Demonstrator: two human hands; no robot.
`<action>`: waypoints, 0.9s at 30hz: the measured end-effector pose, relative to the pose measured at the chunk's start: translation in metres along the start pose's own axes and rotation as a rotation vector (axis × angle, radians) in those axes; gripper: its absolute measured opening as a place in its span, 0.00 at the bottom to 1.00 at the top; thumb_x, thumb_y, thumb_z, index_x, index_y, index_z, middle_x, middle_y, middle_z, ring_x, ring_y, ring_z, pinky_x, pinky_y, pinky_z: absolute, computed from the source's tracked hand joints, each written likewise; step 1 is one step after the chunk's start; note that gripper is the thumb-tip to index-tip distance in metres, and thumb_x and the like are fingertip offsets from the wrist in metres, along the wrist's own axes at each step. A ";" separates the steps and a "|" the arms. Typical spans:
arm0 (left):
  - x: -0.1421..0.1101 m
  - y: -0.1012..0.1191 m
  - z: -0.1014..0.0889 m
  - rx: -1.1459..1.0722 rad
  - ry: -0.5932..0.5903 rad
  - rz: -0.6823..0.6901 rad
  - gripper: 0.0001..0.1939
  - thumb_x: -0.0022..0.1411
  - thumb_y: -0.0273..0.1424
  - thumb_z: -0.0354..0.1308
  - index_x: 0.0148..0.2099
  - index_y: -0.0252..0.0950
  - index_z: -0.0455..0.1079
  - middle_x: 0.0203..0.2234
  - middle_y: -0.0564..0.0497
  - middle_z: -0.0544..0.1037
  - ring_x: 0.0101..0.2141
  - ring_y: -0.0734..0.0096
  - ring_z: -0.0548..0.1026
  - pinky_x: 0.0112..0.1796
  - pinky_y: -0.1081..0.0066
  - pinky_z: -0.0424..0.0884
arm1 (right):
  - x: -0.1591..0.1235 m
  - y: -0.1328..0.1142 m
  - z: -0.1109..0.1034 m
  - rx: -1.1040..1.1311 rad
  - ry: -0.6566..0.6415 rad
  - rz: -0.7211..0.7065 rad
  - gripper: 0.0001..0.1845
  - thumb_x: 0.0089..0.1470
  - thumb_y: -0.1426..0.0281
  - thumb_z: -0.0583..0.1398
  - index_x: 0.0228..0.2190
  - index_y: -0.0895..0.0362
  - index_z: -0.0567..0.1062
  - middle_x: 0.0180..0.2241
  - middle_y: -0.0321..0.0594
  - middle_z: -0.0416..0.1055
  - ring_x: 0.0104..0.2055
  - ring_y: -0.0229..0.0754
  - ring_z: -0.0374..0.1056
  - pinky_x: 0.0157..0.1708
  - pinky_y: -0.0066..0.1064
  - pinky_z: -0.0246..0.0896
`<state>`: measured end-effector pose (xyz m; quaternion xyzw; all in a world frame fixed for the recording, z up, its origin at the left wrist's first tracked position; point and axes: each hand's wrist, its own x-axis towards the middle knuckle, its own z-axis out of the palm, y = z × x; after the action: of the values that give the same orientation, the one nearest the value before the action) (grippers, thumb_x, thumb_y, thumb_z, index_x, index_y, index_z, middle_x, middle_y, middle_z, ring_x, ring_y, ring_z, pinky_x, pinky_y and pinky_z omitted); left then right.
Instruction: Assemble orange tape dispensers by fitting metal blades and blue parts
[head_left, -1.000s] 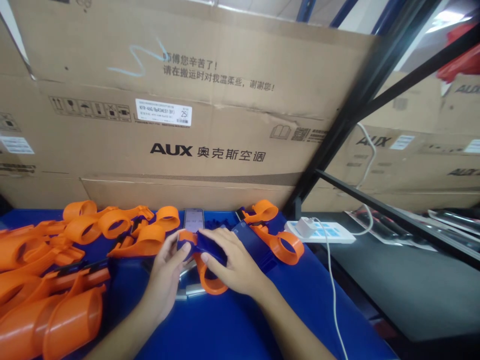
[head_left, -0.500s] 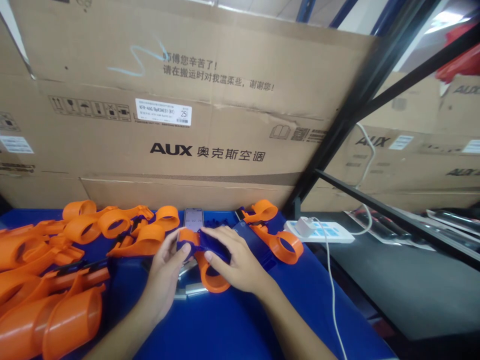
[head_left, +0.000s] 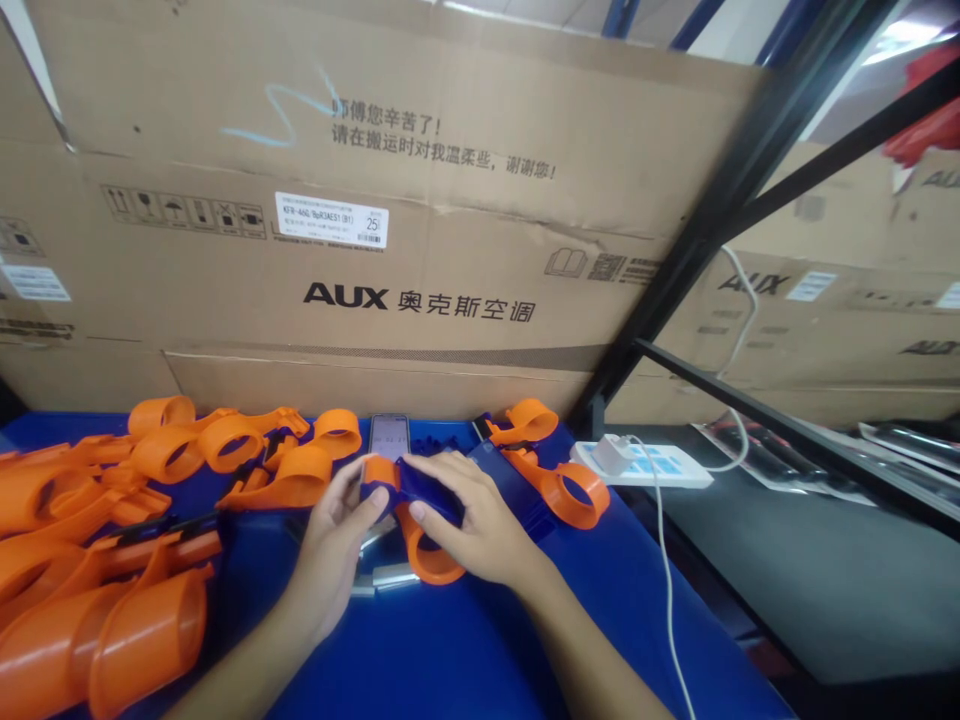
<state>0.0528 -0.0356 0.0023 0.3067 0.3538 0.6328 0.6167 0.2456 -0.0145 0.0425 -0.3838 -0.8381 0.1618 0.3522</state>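
Both of my hands are closed around one orange and dark-blue plastic tape dispenser (head_left: 382, 472) above the blue table surface. My left hand (head_left: 341, 525) pinches its orange and blue end, the thumb on the near side. My right hand (head_left: 480, 515) grips the blue part from the right, its fingers over the top and its thumb in front. Below the right thumb an orange ring (head_left: 435, 562) shows; whether it belongs to the held piece I cannot tell. Small grey metal pieces (head_left: 394, 576) lie beneath the hands. The fingers cover much of the held part.
Several orange dispensers (head_left: 150, 640) are heaped on the left, and others (head_left: 574, 495) lie at right. A phone (head_left: 390, 432) rests behind my hands. To the right are a white power strip (head_left: 675, 470), its cable (head_left: 664, 580) and a black frame post (head_left: 667, 270). A cardboard sheet (head_left: 450, 240) stands behind.
The view has shifted slightly. My hands keep the same grip on the tape dispenser, with almost no visible movement.
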 end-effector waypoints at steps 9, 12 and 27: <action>-0.007 0.007 -0.001 0.017 -0.110 0.077 0.33 0.56 0.33 0.72 0.63 0.47 0.68 0.59 0.44 0.76 0.58 0.47 0.73 0.49 0.61 0.75 | -0.001 -0.005 -0.007 0.126 0.015 0.018 0.26 0.58 0.57 0.67 0.55 0.52 0.71 0.53 0.44 0.77 0.52 0.51 0.75 0.52 0.41 0.69; -0.008 0.008 -0.002 0.028 -0.138 0.159 0.31 0.56 0.35 0.71 0.61 0.45 0.70 0.61 0.43 0.74 0.61 0.45 0.70 0.53 0.59 0.73 | -0.003 -0.006 -0.006 -0.046 0.092 -0.058 0.33 0.52 0.52 0.70 0.55 0.52 0.72 0.50 0.47 0.77 0.50 0.53 0.74 0.53 0.45 0.66; 0.002 0.000 -0.014 0.371 -0.055 0.354 0.25 0.56 0.35 0.72 0.53 0.43 0.68 0.52 0.47 0.78 0.52 0.53 0.77 0.51 0.59 0.73 | -0.007 0.001 0.009 -0.380 0.254 -0.391 0.29 0.57 0.54 0.68 0.54 0.56 0.74 0.39 0.48 0.75 0.39 0.49 0.70 0.39 0.42 0.65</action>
<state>0.0410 -0.0349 -0.0060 0.4889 0.3876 0.6467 0.4389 0.2426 -0.0194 0.0326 -0.2914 -0.8606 -0.1181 0.4005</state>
